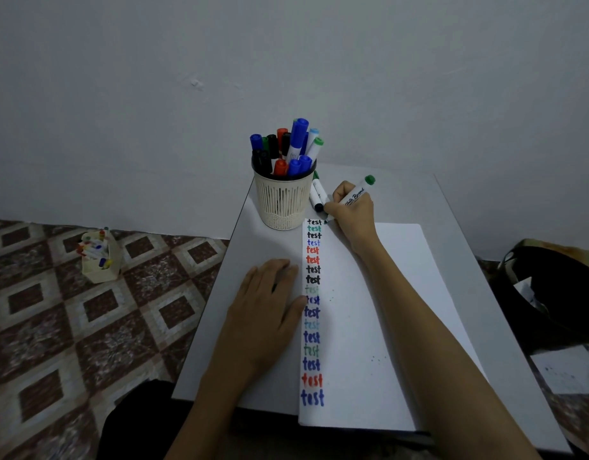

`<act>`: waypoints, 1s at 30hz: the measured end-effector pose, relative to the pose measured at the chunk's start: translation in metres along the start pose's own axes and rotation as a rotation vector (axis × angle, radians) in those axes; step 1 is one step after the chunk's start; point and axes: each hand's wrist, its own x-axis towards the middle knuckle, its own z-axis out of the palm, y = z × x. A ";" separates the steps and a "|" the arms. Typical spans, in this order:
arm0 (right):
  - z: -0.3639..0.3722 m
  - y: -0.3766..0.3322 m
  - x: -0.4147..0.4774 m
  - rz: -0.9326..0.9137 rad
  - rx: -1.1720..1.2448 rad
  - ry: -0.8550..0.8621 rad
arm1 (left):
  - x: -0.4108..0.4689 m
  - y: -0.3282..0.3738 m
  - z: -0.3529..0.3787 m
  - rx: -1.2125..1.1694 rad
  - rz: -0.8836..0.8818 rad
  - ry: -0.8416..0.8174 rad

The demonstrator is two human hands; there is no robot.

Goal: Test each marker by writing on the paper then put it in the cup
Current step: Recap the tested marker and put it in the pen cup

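Note:
My right hand (pixel 352 212) grips a white marker (pixel 356 193) with a green end, its tip down at the top edge of the white paper (pixel 379 313). A column of coloured "test" words (pixel 312 310) runs down the paper's left side. My left hand (pixel 269 303) lies flat on the table, fingers touching the paper's left edge. A cream slotted cup (pixel 283 200) stands just left of my right hand, holding several blue, red, black and green markers. Two more markers (pixel 318 195) lie on the table between the cup and my right hand.
The small white table (pixel 478 260) stands against a pale wall. On the patterned floor to the left sits a cream box (pixel 99 260) with small markers. A dark bag (pixel 551 293) and a sheet of paper (pixel 565 370) lie to the right.

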 end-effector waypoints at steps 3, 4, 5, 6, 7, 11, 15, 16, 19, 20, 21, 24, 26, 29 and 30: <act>0.001 -0.001 -0.001 0.006 0.003 -0.015 | 0.000 0.000 0.000 -0.002 0.002 0.002; 0.000 -0.001 -0.001 0.012 0.013 -0.021 | 0.000 0.000 0.000 0.000 0.002 -0.001; 0.000 -0.002 -0.001 0.021 0.029 -0.018 | 0.000 0.000 0.000 0.004 0.003 -0.004; -0.001 -0.002 -0.001 0.035 0.048 0.000 | 0.000 0.000 0.000 0.004 0.003 -0.004; -0.001 -0.003 -0.001 0.052 0.070 0.029 | 0.000 -0.001 0.000 0.003 0.003 -0.002; -0.002 -0.003 -0.001 0.049 0.048 0.048 | 0.000 0.000 0.000 -0.003 0.002 0.007; 0.000 -0.003 -0.002 0.023 0.021 0.054 | -0.001 -0.002 0.001 0.002 0.006 0.006; 0.000 -0.003 -0.002 0.020 0.018 0.053 | -0.001 -0.002 0.001 0.001 0.006 0.011; -0.002 -0.005 -0.003 0.019 -0.001 0.037 | 0.000 -0.001 0.001 0.000 0.008 0.023; -0.002 -0.005 -0.003 0.027 -0.002 0.033 | 0.000 -0.001 0.001 -0.002 0.010 0.025; -0.001 -0.006 -0.003 0.039 0.008 0.034 | 0.000 -0.001 0.001 -0.005 0.011 0.027; -0.001 -0.007 -0.004 0.052 0.036 0.100 | 0.000 -0.001 0.001 -0.009 0.015 0.033; -0.001 -0.006 -0.005 0.041 0.032 0.120 | 0.000 -0.002 0.002 -0.011 0.016 0.035; -0.002 -0.007 -0.005 0.056 0.037 0.102 | 0.000 -0.002 0.002 -0.013 0.016 0.035; -0.001 -0.007 -0.005 0.057 0.034 0.101 | 0.000 -0.002 0.002 -0.011 0.018 0.035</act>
